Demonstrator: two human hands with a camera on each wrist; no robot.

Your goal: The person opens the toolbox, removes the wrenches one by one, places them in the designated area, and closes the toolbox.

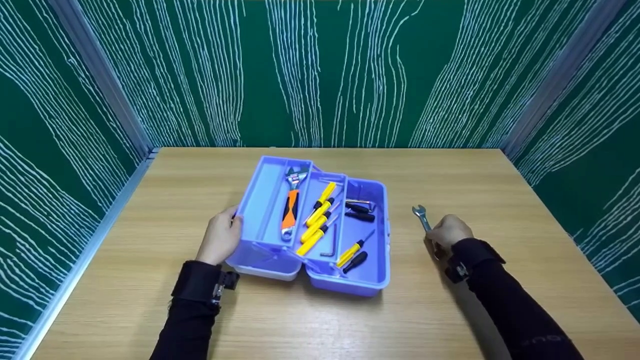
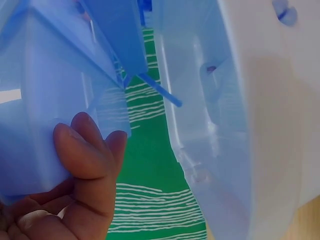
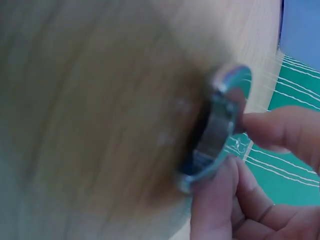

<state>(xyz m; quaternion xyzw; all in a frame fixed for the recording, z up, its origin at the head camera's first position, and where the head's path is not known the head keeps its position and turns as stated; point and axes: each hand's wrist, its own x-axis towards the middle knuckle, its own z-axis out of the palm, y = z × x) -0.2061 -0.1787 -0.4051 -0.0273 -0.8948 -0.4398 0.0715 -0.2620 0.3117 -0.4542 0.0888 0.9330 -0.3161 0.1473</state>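
A purple toolbox [image 1: 345,286] stands with its tiers fanned out. At its left end my left hand [image 1: 220,237] grips the upper tray's wall; in the left wrist view its fingers [image 2: 87,155] curl against the bluish plastic. To the right of the box, my right hand [image 1: 450,231] pinches a silver wrench [image 1: 421,215], its fork end pointing away from me. The right wrist view has the blurred ring end [image 3: 219,127] between thumb and fingers, close over the wood. An orange-and-black adjustable wrench [image 1: 290,207] lies in the upper tray.
Several yellow screwdrivers [image 1: 313,234] and a hex key [image 1: 334,240] lie in the middle tray. The lower bin holds black-handled tools [image 1: 360,216] and a yellow screwdriver [image 1: 351,252]. Green walls with white lines [image 1: 330,75] border the wooden table [image 1: 440,170].
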